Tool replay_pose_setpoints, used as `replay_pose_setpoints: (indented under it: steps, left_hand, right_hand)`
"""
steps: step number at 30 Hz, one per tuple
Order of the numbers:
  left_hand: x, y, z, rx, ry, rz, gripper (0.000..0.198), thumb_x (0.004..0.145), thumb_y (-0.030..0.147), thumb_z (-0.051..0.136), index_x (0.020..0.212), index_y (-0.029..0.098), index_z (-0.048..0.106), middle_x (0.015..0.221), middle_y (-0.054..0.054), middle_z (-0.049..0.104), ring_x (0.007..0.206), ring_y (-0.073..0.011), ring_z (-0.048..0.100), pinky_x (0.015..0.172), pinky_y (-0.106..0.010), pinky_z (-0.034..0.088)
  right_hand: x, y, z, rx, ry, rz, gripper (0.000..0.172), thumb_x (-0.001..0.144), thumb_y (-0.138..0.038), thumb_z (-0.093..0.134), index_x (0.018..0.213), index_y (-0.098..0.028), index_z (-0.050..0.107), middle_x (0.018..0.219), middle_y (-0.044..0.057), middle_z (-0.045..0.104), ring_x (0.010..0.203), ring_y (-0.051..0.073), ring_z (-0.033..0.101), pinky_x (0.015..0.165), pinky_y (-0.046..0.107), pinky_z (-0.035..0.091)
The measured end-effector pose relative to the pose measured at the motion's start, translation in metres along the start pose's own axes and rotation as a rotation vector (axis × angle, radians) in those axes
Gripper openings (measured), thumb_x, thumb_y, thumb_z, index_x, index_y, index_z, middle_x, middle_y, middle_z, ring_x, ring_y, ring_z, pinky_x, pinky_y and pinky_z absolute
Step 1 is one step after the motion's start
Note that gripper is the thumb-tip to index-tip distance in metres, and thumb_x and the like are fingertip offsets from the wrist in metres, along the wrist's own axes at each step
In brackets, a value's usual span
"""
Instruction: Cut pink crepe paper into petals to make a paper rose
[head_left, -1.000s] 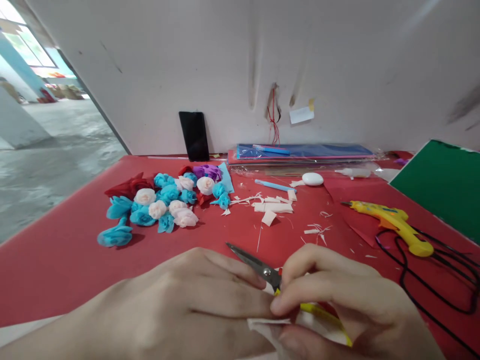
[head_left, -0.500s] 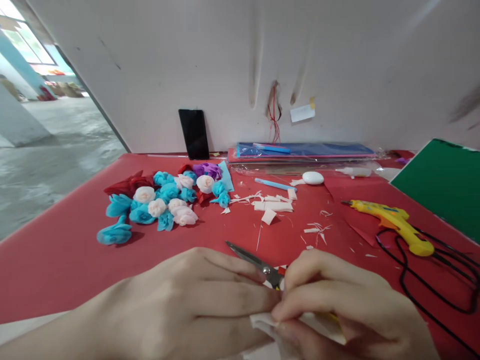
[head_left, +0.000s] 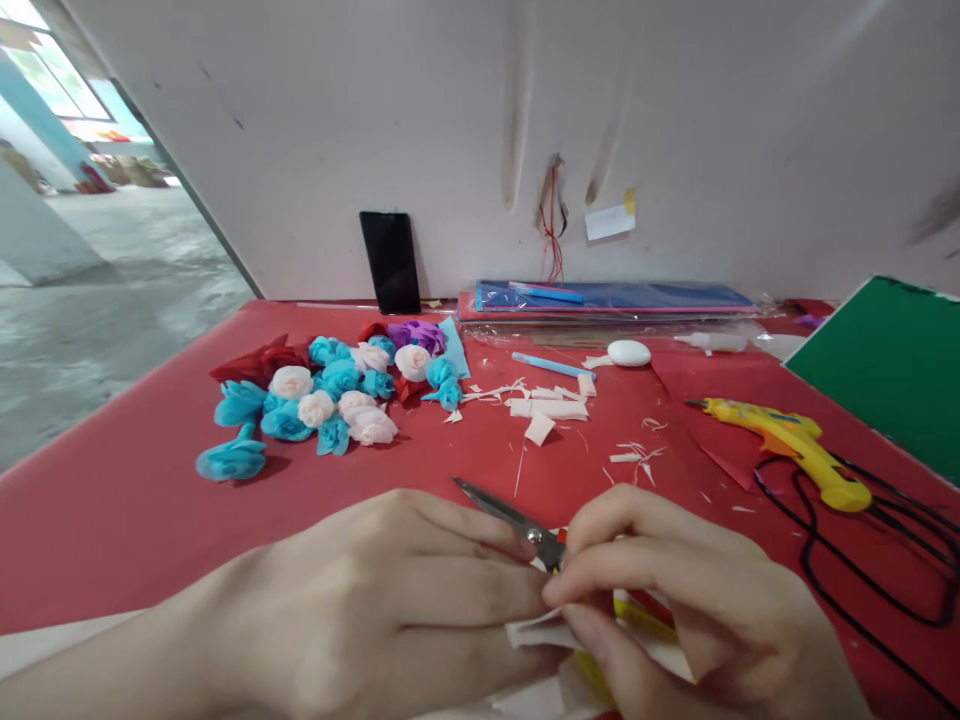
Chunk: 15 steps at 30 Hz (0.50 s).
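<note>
My right hand [head_left: 697, 590] pinches a small pale strip of crepe paper [head_left: 541, 630] between thumb and fingertips. My left hand [head_left: 375, 600] is closed at the same paper, its fingers stretched side by side and its thumb hidden underneath. The fingertips of both hands nearly meet. Just beyond them lies a pair of scissors [head_left: 510, 515], blades pointing away to the left; their red and yellow handles are partly covered by my right hand. More pale paper [head_left: 532, 697] shows beneath my hands at the bottom edge.
Blue, pink, red and purple paper flowers [head_left: 337, 378] lie at the left. Pale scraps [head_left: 547, 408] and a white oval object [head_left: 628, 353] are ahead. A yellow glue gun [head_left: 795, 440] with a black cord sits right, near a green board [head_left: 892, 370]. A phone [head_left: 390, 262] leans on the wall.
My right hand's fingertips have shifted slightly along the paper strip and opened a little, showing more of the scissors' yellow handle. The view has tilted slightly; the left hand stays almost in place.
</note>
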<state>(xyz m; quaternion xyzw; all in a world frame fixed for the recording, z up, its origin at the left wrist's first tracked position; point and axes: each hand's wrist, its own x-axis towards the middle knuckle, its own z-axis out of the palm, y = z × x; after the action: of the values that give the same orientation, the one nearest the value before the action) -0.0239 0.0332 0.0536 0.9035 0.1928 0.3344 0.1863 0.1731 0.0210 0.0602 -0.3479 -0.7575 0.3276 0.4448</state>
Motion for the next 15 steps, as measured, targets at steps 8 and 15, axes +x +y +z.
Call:
replay_pose_setpoints:
  steps: [8,15]
  left_hand:
    - [-0.0089,0.0018,0.0036,-0.126,0.002,-0.087,0.016,0.082,0.006,0.059,0.095,0.01,0.067,0.09,-0.007,0.072,0.085,-0.0149,0.067,0.083,-0.021,0.055]
    - [-0.0028,-0.0005,-0.0034,-0.077,-0.039,-0.031,0.018,0.08,0.004,0.06,0.097,0.008,0.065,0.093,-0.007,0.072,0.09,-0.0147,0.065,0.088,-0.02,0.052]
  right_hand:
    - [0.0022,0.0014,-0.0041,-0.004,-0.055,-0.031,0.017,0.069,0.0,0.065,0.075,-0.017,0.065,0.075,-0.001,0.062,0.06,0.005,0.06,0.053,0.009,0.049]
    - [0.0042,0.0017,-0.0057,0.04,-0.091,0.003,0.016,0.066,-0.001,0.068,0.073,-0.015,0.065,0.075,-0.001,0.061,0.06,0.004,0.058,0.054,0.008,0.048]
